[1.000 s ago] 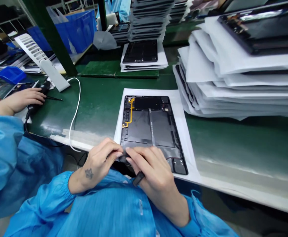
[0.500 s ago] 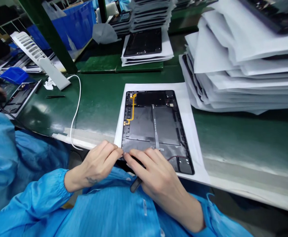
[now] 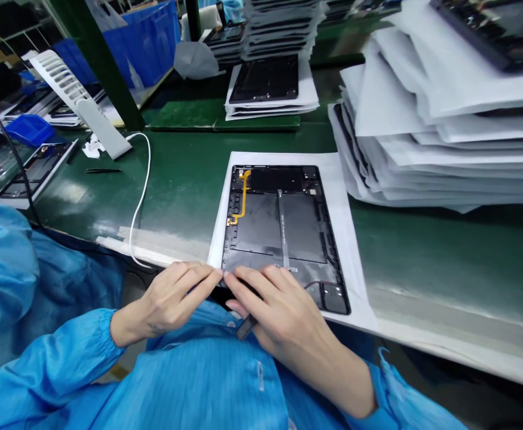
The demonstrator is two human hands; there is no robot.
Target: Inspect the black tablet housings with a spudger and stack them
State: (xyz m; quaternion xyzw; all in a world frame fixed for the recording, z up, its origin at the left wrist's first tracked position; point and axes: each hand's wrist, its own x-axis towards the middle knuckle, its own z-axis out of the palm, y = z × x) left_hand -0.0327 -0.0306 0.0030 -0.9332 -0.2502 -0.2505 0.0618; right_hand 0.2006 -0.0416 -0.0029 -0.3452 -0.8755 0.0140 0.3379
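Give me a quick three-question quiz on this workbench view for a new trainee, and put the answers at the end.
1. Pick one: the flat cable inside the open device is A) blue, B) yellow-orange, C) green.
2. True or false: the thin black tool by the white stand lies on top of the open device.
3. Fill in: the dark object pokes out from beneath the person's ____.

Key: 1. B. 2. False; it lies on the green bench. 3. Right hand.
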